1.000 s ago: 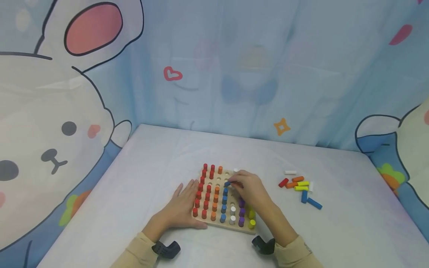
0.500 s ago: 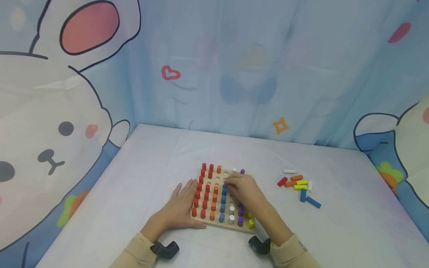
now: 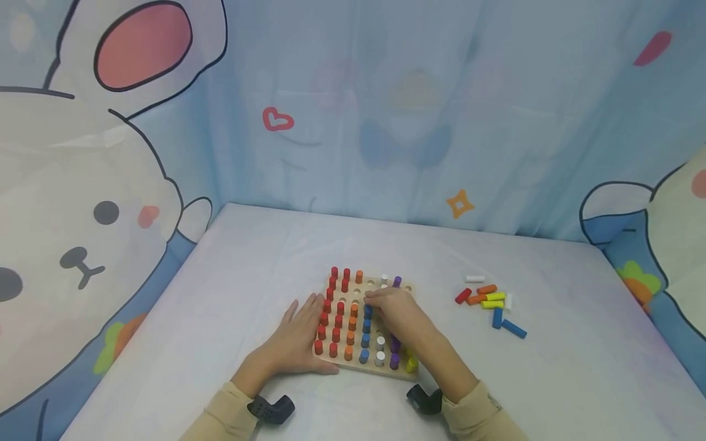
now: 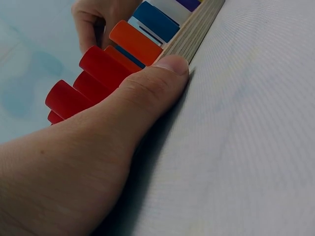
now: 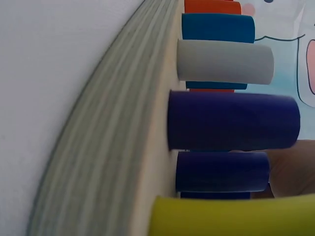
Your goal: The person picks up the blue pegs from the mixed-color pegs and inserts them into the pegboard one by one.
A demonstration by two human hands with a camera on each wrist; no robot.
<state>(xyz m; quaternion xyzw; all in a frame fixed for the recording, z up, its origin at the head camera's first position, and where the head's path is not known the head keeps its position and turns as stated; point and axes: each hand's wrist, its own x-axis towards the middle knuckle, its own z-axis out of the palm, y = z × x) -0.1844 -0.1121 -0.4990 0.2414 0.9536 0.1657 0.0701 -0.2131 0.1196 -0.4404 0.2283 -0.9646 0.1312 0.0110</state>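
Observation:
A wooden pegboard (image 3: pixel 371 366) lies on the table, with red, orange, blue, white, purple and yellow pegs standing in columns. My left hand (image 3: pixel 300 342) rests along its left side, fingers spread and straight. In the left wrist view the left thumb (image 4: pixel 157 81) touches the board's front edge, beside red pegs (image 4: pixel 106 66). Over the blue column, my right hand (image 3: pixel 398 312) pinches a blue peg just behind the standing blue pegs (image 3: pixel 366 326); the fingers hide that peg. The right wrist view shows purple pegs (image 5: pixel 234 120) and a yellow peg (image 5: pixel 236 216) close up.
Loose pegs lie on the table to the right: a white peg (image 3: pixel 474 279), a red peg (image 3: pixel 463 295), orange pegs (image 3: pixel 486 288), yellow pegs (image 3: pixel 493 304) and blue pegs (image 3: pixel 514 329). A printed curtain (image 3: pixel 353 153) hangs behind the table.
My right hand has shifted slightly left and down over the blue column, and the blue peg, tilted and visible before, is now covered by the fingers. The left hand stays on the board.

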